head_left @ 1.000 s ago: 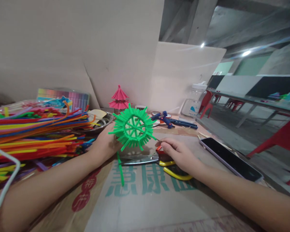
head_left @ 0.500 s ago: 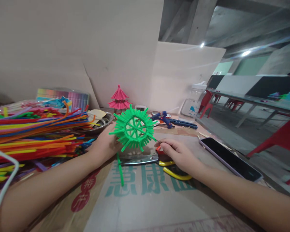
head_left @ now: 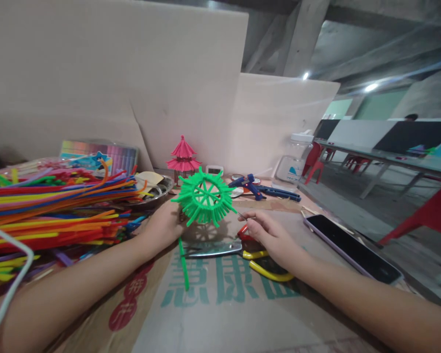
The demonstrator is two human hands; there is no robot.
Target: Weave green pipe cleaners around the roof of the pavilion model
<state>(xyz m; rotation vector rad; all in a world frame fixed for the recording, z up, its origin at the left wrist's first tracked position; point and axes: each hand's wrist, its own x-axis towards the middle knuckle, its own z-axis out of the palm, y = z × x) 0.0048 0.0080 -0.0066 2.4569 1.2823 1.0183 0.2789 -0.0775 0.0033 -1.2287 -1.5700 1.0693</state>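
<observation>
My left hand point(head_left: 164, 224) grips the left side of a green spiky ball made of pipe cleaners point(head_left: 204, 197), holding it just above the cardboard sheet point(head_left: 220, 314). To the right of the ball, my right hand point(head_left: 270, 233) pinches a thin wire or needle point(head_left: 241, 215) that points toward it. Below the ball lie scissors with yellow and red handles point(head_left: 238, 249). A loose green pipe cleaner point(head_left: 184, 265) rests on the cardboard.
A big pile of coloured pipe cleaners point(head_left: 55, 211) fills the left. A pink paper pagoda point(head_left: 183, 156), a metal dish point(head_left: 158, 189), a blue glue gun point(head_left: 257, 187) and a plastic jar point(head_left: 294, 162) stand behind. A phone point(head_left: 353, 249) lies at the right. Red chairs and tables are beyond.
The ball has tilted slightly and sits a little lower in view. My right hand has lifted a bit off the scissors, still pinching the thin wire.
</observation>
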